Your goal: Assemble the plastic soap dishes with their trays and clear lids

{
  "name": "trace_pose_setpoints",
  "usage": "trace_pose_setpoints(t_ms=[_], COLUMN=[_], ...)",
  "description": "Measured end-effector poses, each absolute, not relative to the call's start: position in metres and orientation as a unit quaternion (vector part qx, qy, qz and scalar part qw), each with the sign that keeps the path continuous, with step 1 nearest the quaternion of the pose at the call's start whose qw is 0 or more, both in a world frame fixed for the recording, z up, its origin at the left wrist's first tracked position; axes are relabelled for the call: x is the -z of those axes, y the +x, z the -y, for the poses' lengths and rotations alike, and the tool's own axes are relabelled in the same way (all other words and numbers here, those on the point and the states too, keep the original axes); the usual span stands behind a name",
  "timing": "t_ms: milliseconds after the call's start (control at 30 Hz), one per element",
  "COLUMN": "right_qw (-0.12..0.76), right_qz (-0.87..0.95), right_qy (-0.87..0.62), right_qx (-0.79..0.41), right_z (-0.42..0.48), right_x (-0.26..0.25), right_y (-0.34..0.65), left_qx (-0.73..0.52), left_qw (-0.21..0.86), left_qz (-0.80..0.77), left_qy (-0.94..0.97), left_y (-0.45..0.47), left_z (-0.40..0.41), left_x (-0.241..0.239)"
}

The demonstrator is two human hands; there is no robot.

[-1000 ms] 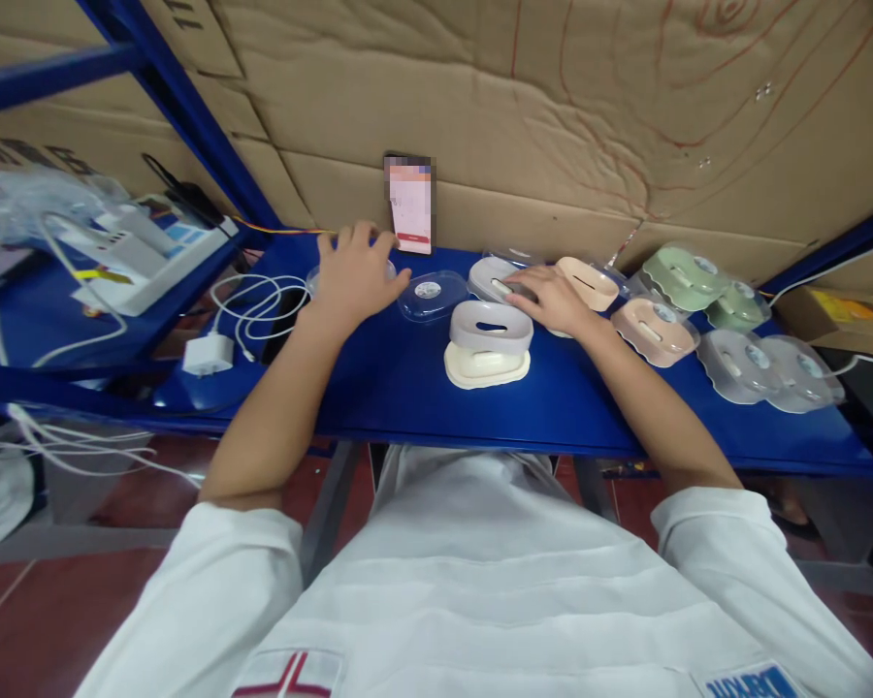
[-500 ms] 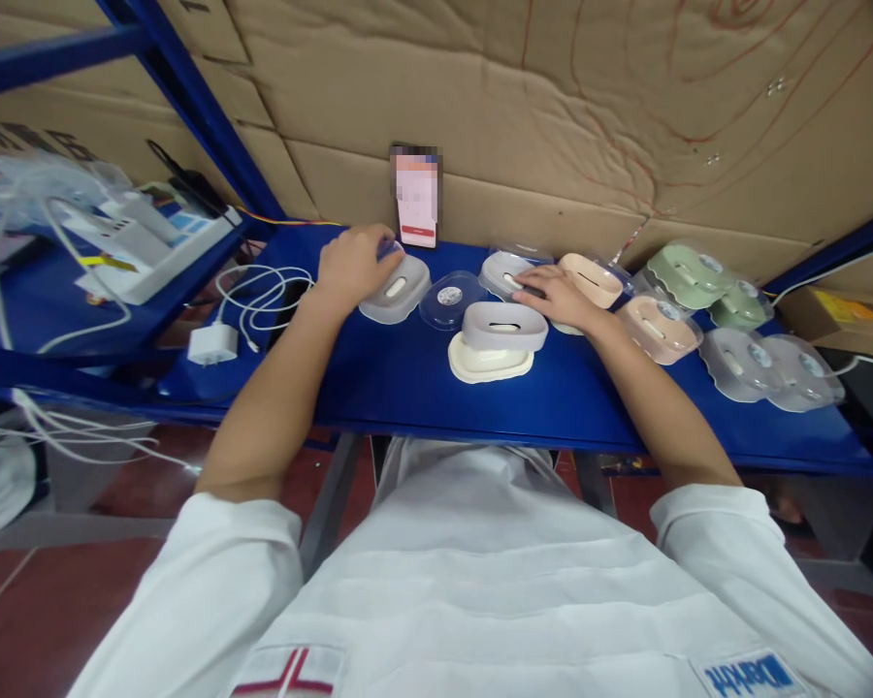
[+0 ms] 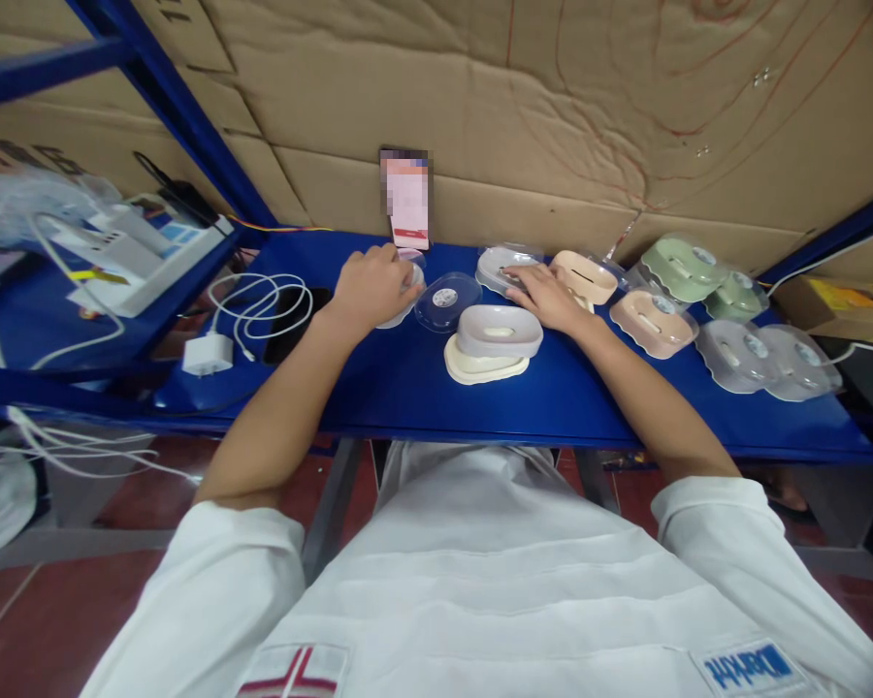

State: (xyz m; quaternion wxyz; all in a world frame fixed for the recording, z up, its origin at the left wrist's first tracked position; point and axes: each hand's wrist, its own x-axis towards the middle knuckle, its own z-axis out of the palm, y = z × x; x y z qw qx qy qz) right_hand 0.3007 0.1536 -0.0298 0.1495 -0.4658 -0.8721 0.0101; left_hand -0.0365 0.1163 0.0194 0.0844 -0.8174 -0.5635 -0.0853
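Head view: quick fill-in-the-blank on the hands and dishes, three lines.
1. The left hand grips a pale dish in front of the propped ___.
2. The right hand rests on a grey dish, on the ___ shelf.
3. The grey tray sits stacked on a ___ base.
Missing words: phone; blue; cream.

Cardboard wall (image 3: pixel 553 116), blue metal shelf (image 3: pixel 378 388), red tiled floor (image 3: pixel 58 601)
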Motion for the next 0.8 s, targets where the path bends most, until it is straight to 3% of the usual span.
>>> trace_pose_setpoints(t_ms=[167, 433, 667, 800], right_qw=[0.136, 0.192, 0.217, 0.113], right_qz=[0.872, 0.854, 0.806, 0.761], right_qy=[-0.471, -0.483, -0.547, -0.635], right_qx=[-0.004, -0.017, 0.064, 0.067], right_z=[-0.156, -0.158, -0.147, -0.118], right_x=[0.034, 0.022, -0.021, -0.04], right_y=[0.302, 0.311, 0.345, 0.408], left_qx=[0.037, -0.009, 0.087, 0.187], left_qw=[0.074, 0.05, 0.016, -0.005], left_qz=[0.572, 0.597, 0.614, 0.637], left_qy=[-0.816, -0.8, -0.784, -0.748], left_y=[-0.041, -0.036, -0.034, -0.033], left_z=[-0.117, -0.11, -0.11, -0.114], left_x=[-0.014, -0.026, -0.028, -0.026])
